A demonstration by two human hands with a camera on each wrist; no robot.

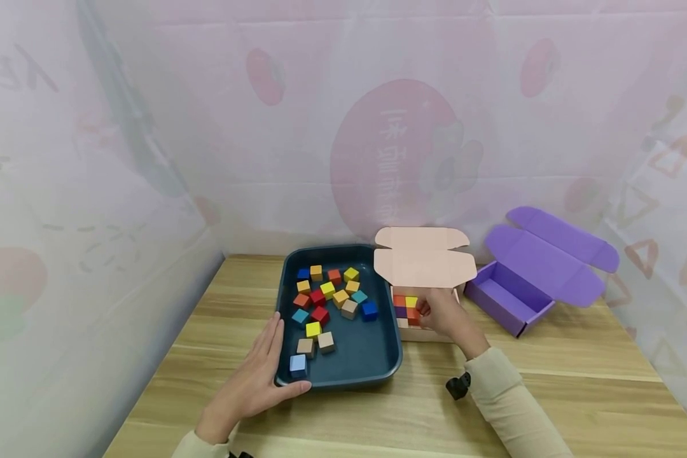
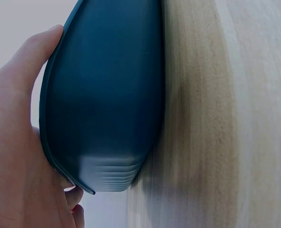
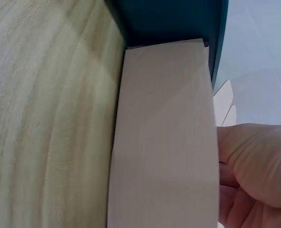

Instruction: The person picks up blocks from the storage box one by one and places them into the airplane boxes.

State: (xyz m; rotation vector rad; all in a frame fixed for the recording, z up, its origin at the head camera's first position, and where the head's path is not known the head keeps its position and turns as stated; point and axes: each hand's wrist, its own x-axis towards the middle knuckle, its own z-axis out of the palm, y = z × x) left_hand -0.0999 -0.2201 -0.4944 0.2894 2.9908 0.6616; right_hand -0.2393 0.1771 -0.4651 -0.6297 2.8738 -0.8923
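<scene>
My left hand (image 1: 254, 372) rests against the near left corner of a dark teal tray (image 1: 366, 362), its fingers straight along the side and the thumb on the front rim. In the left wrist view the thumb (image 2: 43, 45) touches the rim. Loose coloured wooden cubes (image 1: 319, 315) lie scattered in the tray. My right hand (image 1: 446, 313) reaches into an open pale pink box (image 1: 426, 334) with curled fingers beside an orange-red cube (image 1: 413, 316). Cannot tell whether it grips that cube. Red, yellow and purple cubes sit close together there. The box wall hides the fingertips in the right wrist view.
An open purple box (image 1: 506, 296) stands to the right of the pink box, its lid (image 1: 549, 254) folded back. The pink box's raised lid (image 1: 425, 267) leans toward the printed cloth backdrop (image 1: 298, 146). All stand on a wooden table (image 1: 595, 381).
</scene>
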